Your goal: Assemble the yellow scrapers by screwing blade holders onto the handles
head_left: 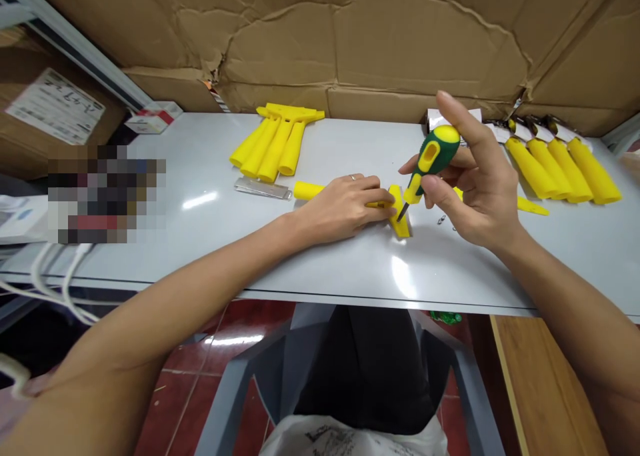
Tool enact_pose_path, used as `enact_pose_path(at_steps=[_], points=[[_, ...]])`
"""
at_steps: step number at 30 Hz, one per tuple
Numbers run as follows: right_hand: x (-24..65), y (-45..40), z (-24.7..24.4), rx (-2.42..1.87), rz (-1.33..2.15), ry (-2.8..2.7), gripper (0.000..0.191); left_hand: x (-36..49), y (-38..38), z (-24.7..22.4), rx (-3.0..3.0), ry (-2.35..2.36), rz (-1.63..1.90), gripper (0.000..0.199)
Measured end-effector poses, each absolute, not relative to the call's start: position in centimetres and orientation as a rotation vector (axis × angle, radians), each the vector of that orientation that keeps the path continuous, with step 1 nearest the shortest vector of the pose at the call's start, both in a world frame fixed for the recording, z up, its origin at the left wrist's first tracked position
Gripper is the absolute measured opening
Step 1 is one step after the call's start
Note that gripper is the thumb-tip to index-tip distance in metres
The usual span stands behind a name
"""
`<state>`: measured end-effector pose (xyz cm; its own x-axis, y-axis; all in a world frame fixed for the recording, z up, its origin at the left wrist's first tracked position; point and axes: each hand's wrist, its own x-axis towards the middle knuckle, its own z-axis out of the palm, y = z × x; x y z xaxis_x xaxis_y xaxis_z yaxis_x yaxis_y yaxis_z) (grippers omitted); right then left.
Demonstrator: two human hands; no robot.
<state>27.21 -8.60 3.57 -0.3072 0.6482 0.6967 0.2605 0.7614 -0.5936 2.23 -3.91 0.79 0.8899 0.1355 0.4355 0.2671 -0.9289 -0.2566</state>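
Note:
My left hand lies over a yellow scraper, its fingers closed on the shaft and pressing it to the table. The scraper's handle end sticks out to the left of the hand. In my right hand is a green and yellow screwdriver, tilted, its index finger raised above the handle. The screwdriver's tip meets the scraper's head, where a thin metal edge shows on the right side. Small metal bits, perhaps screws, lie near my right hand. A flat yellow piece is partly hidden behind that hand.
Several yellow scraper handles are stacked at the back left, with a flat metallic strip in front. More yellow-handled scrapers line up at the right. Cardboard walls the back. White cables hang at the left edge.

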Motion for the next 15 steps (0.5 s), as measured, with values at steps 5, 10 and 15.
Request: enact_pose_path(at_steps=[5,10,15], points=[[26.6,-8.7,3.3,-0.734,0.4,-1.764,0.072,2.3,-3.9,1.1,-2.75,-0.295,-0.562,0.02],[25.9,-8.9,4.3,-0.674,0.317,-1.533,0.058,2.4,-4.0,1.2,-2.752,-0.308,-0.539,0.023],[26.1,-8.6,4.1,-0.716,0.372,-1.515,0.056,2.3,-3.8,1.0,-2.782,-0.323,-0.574,0.026]])
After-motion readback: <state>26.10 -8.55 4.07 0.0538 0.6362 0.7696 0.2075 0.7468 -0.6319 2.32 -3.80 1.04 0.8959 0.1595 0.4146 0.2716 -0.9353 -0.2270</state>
